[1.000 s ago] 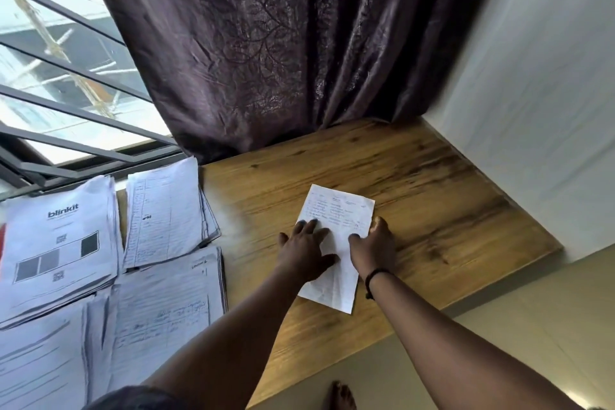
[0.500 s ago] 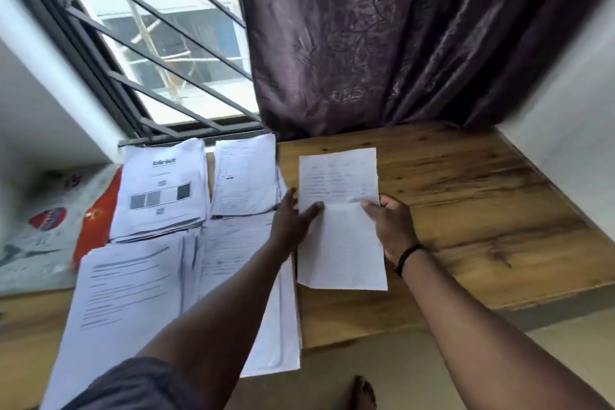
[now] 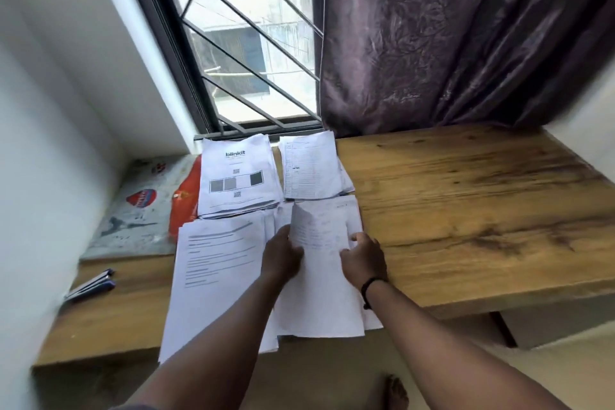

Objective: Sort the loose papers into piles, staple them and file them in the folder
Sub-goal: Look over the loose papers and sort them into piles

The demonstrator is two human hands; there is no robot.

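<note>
The wooden counter [image 3: 466, 210] runs from the left wall to the right wall under a barred window [image 3: 249, 43], with a dark purple curtain [image 3: 466, 37] hanging down to its back edge. A grey printed sheet [image 3: 139, 210] lies flat in the back left corner, with an orange-red folder [image 3: 186, 203] partly tucked under the papers beside it. 4 paper piles sit left of the counter's middle: the typed pile [image 3: 216, 276] overhangs the front edge, the pile under the hands [image 3: 332, 303] lies just right of it and also reaches the front edge, the blinkit pile [image 3: 236, 173] and the form pile [image 3: 309, 167] rest near the back edge below the window. Both hands pinch 1 loose sheet [image 3: 316, 230] over the front right pile: the left hand [image 3: 283, 256] holds its left edge, the right hand [image 3: 362, 260], with a black band [image 3: 369, 286] at the wrist, holds its right edge. The sheet tilts up and hides part of the pile below. 2 dark pens [image 3: 93, 285] lie near the left wall. A bare foot [image 3: 396, 393] shows on the floor below the front edge.
</note>
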